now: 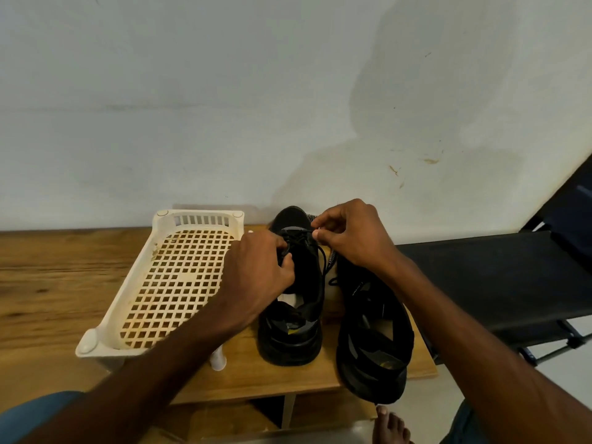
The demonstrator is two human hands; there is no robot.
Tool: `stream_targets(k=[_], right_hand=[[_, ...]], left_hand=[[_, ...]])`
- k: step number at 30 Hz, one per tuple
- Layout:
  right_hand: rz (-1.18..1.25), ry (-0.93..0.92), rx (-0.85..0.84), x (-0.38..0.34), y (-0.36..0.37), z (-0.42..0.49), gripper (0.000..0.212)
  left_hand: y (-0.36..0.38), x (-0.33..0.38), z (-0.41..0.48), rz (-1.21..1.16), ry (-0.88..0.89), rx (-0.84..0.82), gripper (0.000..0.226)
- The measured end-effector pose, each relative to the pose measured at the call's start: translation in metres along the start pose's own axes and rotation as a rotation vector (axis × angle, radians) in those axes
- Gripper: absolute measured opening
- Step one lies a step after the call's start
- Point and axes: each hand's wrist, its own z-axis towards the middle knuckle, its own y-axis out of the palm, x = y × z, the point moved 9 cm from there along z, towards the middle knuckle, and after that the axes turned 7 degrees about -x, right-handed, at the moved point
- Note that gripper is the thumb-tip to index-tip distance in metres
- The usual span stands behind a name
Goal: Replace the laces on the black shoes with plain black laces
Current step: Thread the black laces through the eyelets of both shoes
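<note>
Blk shoes x2: L shoe (290,344), R shoe (374,347). Hands x2: L hand (259,270), R hand (355,238). Basket (205,219) x1. Table (48,283) x1.

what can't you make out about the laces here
Head view: eyelets of the shoe beside the basket, covered by the left hand. The basket hides nothing.
Head view: black lace tip, too thin, pinched in the right hand.
Head view: speckled lace, mostly behind the right hand.
Head view: toe of the other shoe, hidden by the right hand.

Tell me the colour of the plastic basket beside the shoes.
Cream-white basket, clearest in head view.
</note>
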Motion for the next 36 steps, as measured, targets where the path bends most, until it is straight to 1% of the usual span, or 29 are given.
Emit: stream_targets(k=[5,12,21,26,32,36], right_hand=[[-0.023,-0.021,-0.040,-0.004,0.007,-0.001,0.010],[-0.013,-0.034,-0.027,-0.009,0.010,-0.002,0.007],[-0.007,0.001,-0.042,-0.016,0.022,-0.002,0.006],[-0.094,-0.020,-0.034,-0.023,0.038,-0.003,0.010],[-0.013,0.020,-0.025,-0.019,0.045,-0.006,0.008],[0.079,0.064,0.032,-0.014,0.045,-0.010,0.007]], left_hand=[[-0.002,-0.003,-0.001,-0.015,-0.042,0.034,0.022],[-0.003,-0.008,0.000,-0.073,-0.090,0.025,0.014],[-0.001,-0.016,0.002,-0.103,-0.135,0.023,0.016],[-0.002,-0.018,0.002,-0.109,-0.126,0.025,0.016],[-0.004,-0.022,0.000,-0.161,-0.143,0.033,0.014],[-0.004,-0.021,0.001,-0.173,-0.126,0.031,0.015]])
